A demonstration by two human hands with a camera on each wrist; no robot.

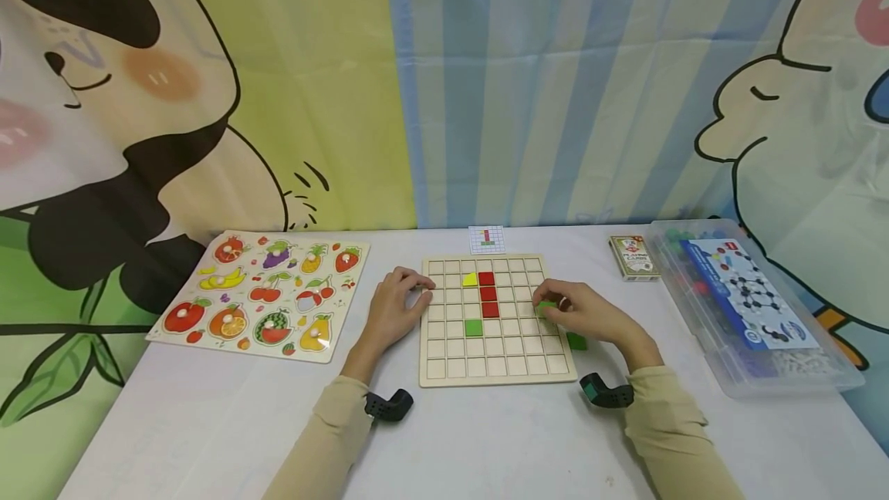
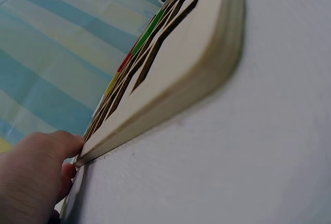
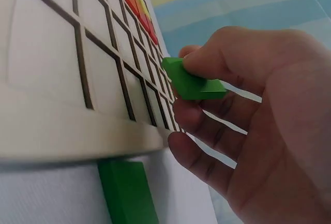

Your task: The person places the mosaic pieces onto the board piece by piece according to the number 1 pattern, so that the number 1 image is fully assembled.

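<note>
A wooden grid board (image 1: 497,373) lies flat on the table. My left hand (image 1: 397,305) grips its left edge, with one digit over the rim and another low at its side in the left wrist view. My right hand (image 1: 579,309) pinches a green tile (image 3: 189,81) between thumb and fingers, over the board's right edge. On the grid are a column of red tiles (image 1: 489,293), a yellow piece (image 1: 470,279) beside its top, and a green square tile (image 1: 474,328) below and left. Another green piece (image 3: 129,193) lies on the table against the board's right side.
A small pattern card (image 1: 487,240) lies behind the board. To the left is a fruit picture board (image 1: 257,295). On the right are a boxed card deck (image 1: 633,258) and a clear plastic case (image 1: 753,376) with a blue printed sheet. A patterned curtain (image 1: 556,83) hangs behind.
</note>
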